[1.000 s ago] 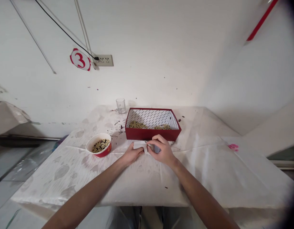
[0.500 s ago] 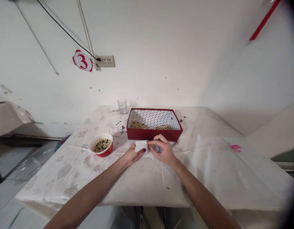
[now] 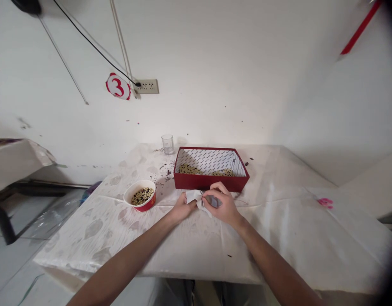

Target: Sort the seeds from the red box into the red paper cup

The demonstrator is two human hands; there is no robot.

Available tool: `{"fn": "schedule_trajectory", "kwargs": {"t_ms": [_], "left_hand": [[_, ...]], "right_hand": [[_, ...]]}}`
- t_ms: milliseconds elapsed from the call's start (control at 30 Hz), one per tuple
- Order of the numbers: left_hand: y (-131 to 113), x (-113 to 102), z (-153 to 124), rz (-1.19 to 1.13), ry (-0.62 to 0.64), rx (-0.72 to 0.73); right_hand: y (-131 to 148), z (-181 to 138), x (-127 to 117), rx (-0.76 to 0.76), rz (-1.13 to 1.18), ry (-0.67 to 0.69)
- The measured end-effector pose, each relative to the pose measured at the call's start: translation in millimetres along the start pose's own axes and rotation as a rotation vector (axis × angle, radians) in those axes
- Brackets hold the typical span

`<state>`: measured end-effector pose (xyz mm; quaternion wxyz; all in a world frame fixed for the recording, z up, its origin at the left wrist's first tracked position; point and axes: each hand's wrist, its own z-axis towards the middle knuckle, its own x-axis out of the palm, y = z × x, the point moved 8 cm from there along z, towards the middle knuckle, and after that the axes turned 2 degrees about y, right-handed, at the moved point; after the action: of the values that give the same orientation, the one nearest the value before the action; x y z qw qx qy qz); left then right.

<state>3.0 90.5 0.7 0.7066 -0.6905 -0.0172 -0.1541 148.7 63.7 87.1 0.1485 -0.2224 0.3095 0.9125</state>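
Both forearms reach in over the near edge of the tabletop (image 3: 189, 250), which has a stained white cover on it. The left hand (image 3: 180, 209) and right hand (image 3: 224, 204) meet just in front of the red box (image 3: 211, 182), pretty much touching each other. Between them is a crumpled white tissue (image 3: 196, 198): left fingers pinch one side of it, right fingers are curled around the other side plus a small gray thing (image 3: 213, 200) I can't make out. The box sits right behind the hands, open, patterned lining inside, with a layer of beans (image 3: 204, 171) along its back. Left of the box, a bit nearer, is a red bowl (image 3: 140, 198) of mixed dark and light beans. Behind the box's left corner stands 1 clear glass (image 3: 167, 144). Past that on the wall, left of the box, are a power outlet (image 3: 147, 86) and a round sign reading 3 (image 3: 118, 86).
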Motion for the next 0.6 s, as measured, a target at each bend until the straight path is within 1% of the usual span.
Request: {"fn": "schedule_trajectory", "kwargs": {"t_ms": [133, 233, 333, 400, 500, 600], "left_hand": [[7.1, -0.7, 2.0, -0.175, -0.020, -0.061], [10.7, 4.2, 3.3, -0.278, 0.045, -0.106], [7.3, 9.0, 3.4, -0.294, 0.109, -0.116], [3.4, 10.1, 3.3, -0.309, 0.124, -0.107], [0.2, 9.5, 3.5, -0.312, 0.121, -0.086], [4.2, 6.5, 3.2, -0.252, 0.092, -0.083]], "right_hand": [[0.6, 0.1, 0.1, 0.005, -0.022, -0.007], [-0.1, 0.0, -0.5, -0.002, -0.024, -0.006], [0.1, 0.2, -0.9, -0.022, -0.013, 0.007], [0.9, 0.4, -0.6, -0.037, -0.013, 0.021], [1.6, 0.3, 0.4, -0.054, -0.042, 0.037], [1.8, -1.0, 2.1, -0.076, -0.110, 0.036]]}}
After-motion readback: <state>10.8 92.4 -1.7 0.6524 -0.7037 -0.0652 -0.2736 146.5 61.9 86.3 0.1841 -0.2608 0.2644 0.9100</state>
